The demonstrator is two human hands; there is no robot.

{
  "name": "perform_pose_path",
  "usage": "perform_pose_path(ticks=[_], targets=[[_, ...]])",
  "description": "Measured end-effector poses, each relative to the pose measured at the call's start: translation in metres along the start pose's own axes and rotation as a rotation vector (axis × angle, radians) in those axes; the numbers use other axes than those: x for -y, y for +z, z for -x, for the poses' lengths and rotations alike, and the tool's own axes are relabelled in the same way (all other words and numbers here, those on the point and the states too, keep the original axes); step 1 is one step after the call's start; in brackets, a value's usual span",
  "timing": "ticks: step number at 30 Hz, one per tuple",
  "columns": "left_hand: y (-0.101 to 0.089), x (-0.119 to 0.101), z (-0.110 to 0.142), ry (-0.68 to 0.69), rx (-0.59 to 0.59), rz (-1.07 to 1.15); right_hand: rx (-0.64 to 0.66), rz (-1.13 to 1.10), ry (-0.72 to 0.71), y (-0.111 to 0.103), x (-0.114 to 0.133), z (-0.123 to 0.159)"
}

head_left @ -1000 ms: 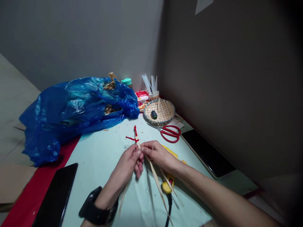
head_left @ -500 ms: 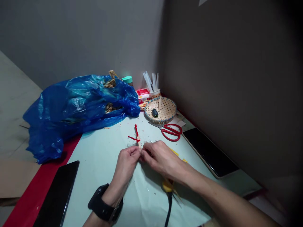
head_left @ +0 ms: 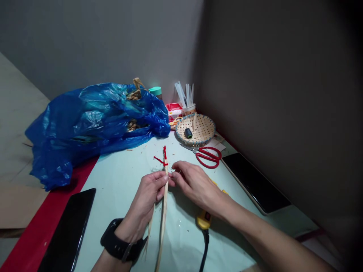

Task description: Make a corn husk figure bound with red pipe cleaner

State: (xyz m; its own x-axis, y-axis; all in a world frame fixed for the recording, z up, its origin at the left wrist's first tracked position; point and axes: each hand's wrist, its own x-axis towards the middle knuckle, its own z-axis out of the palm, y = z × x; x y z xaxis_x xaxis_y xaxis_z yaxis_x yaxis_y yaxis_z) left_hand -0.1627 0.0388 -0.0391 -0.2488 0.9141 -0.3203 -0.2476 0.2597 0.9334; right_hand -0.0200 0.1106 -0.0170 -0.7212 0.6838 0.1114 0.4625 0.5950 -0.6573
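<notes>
My left hand [head_left: 153, 189], with a black watch [head_left: 123, 240] on its wrist, pinches a bundle of pale dried husk strips [head_left: 164, 215] between thumb and fingers. One long strip hangs down toward me; thinner strips trail beside the wrist. A twisted red cord [head_left: 165, 153] is wrapped round the bundle's upper end, a loose end sticking out left. Close to the right side of the bundle is my right hand [head_left: 193, 183], its thumb and index finger apart with nothing plainly seen between them. The other fingers of that hand are partly hidden.
Left of the hands lie a blue plastic bag [head_left: 96, 113] of dried husks and a black tablet [head_left: 69, 230]. Beyond are a woven basket [head_left: 202, 128] with a dark thread spool [head_left: 188, 133] and red-handled scissors [head_left: 208, 156]. A phone [head_left: 255, 183] and yellow corded tool [head_left: 203, 220] are right.
The long husk strip now hangs down in view below my left hand. My right fingers have parted and moved slightly off the bundle. The view has shifted a little.
</notes>
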Motion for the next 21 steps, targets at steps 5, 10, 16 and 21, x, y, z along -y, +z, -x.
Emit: perform_pose_path(ticks=[5,10,16,21], targets=[[0.000,-0.002,0.000,0.008,0.045,-0.032,0.215,-0.277,0.051,0.013,-0.007,-0.007],[-0.002,-0.009,0.005,0.041,0.101,-0.220,0.185,-0.259,0.014,0.017,-0.011,-0.009],[-0.009,-0.013,0.008,0.093,0.030,-0.538,0.132,-0.208,-0.002,0.013,-0.011,-0.009],[-0.008,-0.025,0.014,0.173,-0.097,-0.758,0.080,-0.216,0.048,0.013,-0.008,-0.011]])
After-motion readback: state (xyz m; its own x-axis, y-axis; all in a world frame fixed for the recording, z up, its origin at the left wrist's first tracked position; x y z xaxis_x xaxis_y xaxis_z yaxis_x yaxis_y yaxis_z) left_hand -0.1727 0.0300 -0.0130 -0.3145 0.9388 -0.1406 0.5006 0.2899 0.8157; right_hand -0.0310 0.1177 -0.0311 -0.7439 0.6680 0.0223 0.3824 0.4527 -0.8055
